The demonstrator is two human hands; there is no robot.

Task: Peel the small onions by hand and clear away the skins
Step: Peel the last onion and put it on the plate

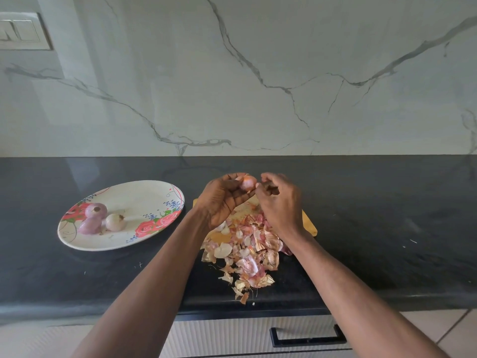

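Observation:
My left hand [222,200] grips a small pinkish onion [248,182] above the far end of a wooden cutting board [309,223]. My right hand [280,200] is beside it, its fingertips pinching a bit of skin at the onion's right side. Below my hands a heap of loose onion skins [247,254] covers the board and spills onto the black counter toward me. Three peeled onions [103,219] lie together on the left part of a floral oval plate [144,202].
The black stone counter [387,228] runs across the view, backed by a marble wall [258,73]. A switch plate [23,31] sits on the wall at the upper left. A drawer with a black handle [307,338] is below the counter edge.

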